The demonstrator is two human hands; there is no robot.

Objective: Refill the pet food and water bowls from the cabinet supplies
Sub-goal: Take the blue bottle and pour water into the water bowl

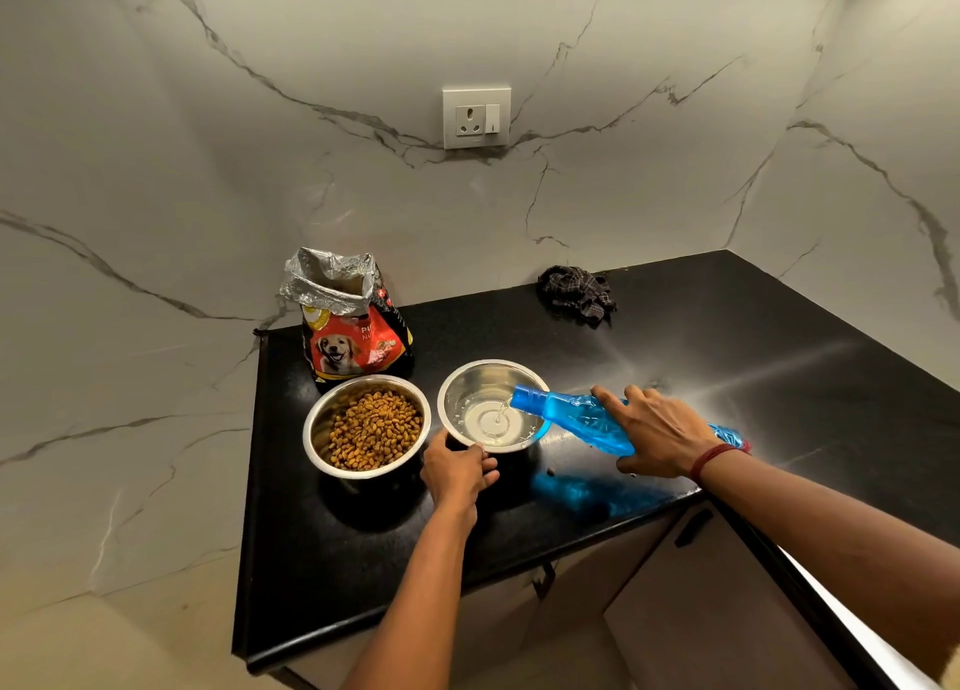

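Food bowl full; right hand grasps tilted blue bottle, pouring into shallow water bowl that left hand grips by the rim.

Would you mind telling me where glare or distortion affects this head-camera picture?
Head view: a broad glare streak crosses the black countertop beyond the right hand; the blue bottle throws a blue tint beneath it; wide-angle bending curves the countertop's edges.

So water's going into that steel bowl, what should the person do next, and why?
Probably the right hand should hold the blue bottle at this tilt until the water bowl fills further: a thin stream runs in, the water looks shallow, and the left hand steadies the rim. The food bowl already holds kibble.
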